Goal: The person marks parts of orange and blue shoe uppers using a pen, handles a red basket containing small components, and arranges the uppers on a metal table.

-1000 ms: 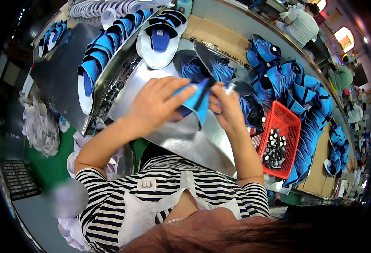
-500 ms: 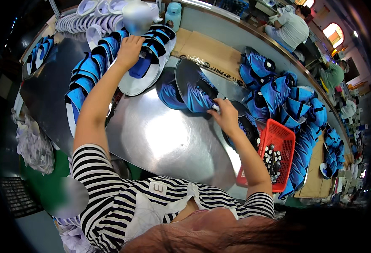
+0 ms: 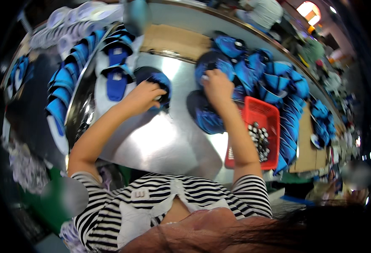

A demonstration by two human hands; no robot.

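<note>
My left hand (image 3: 145,96) is closed at the near edge of a blue-and-black shoe (image 3: 164,81) on the steel tabletop. A small white spot shows by its fingertips, too blurred to name. Farther right, my right hand (image 3: 218,86) grips another blue-and-black shoe (image 3: 224,65), whose dark sole side (image 3: 202,63) points left. A third such shoe (image 3: 210,120) lies below it, left of my right forearm. Beside my left hand stands a row of white-soled pieces with blue straps (image 3: 117,86).
A red basket (image 3: 271,110) of small black-and-white parts sits right of my right forearm. Blue shoes (image 3: 276,69) pile up behind it. More blue-strapped pieces (image 3: 61,92) line the left, with white soles (image 3: 63,38) stacked beyond. A low partition runs behind; people work past it.
My right hand has carried its shoe rightward to the others near the pile. My left hand has left the white-soled row and come onto the middle shoe. The view has shifted.
</note>
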